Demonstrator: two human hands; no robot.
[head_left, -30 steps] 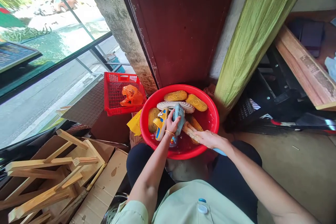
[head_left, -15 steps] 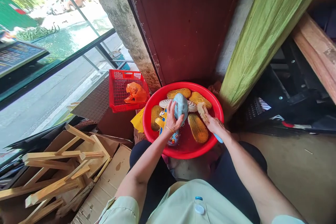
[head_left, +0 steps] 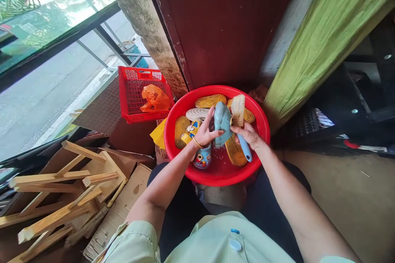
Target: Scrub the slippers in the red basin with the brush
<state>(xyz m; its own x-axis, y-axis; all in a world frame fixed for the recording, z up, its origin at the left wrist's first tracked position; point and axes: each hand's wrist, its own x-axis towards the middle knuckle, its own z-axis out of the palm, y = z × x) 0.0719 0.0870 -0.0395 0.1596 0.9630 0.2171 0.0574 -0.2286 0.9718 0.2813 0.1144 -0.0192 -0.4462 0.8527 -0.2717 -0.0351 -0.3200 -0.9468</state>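
My left hand point(head_left: 205, 132) grips a light blue clog point(head_left: 222, 121) from its left side, holding it above the red basin point(head_left: 170, 131). In my right hand point(head_left: 250, 134) is a scrub brush point(head_left: 245, 148) with a blue handle, its pale bristles pointing up and away from me. The fingertips of this hand touch the clog's right edge. Below my left wrist sits a blue clog with cartoon figures point(head_left: 202, 159), beside a yellow cartoon clog point(head_left: 190, 129). Several yellow-brown soles, one of them a patterned sole point(head_left: 236, 154), and a whitish sole point(head_left: 197, 114) lie around the basin.
A red plastic crate point(head_left: 124, 94) with an orange plastic bag point(head_left: 155, 98) stands left of the basin. Upturned wooden stools point(head_left: 78, 176) and cardboard point(head_left: 119, 201) fill the lower left. Behind rises a dark red door point(head_left: 222, 28); a green curtain point(head_left: 304, 45) hangs right.
My right hand has moved left and turned the brush upright, bringing it against the clog. The clog has been lifted and shifted right in my left hand. The view has tilted slightly.
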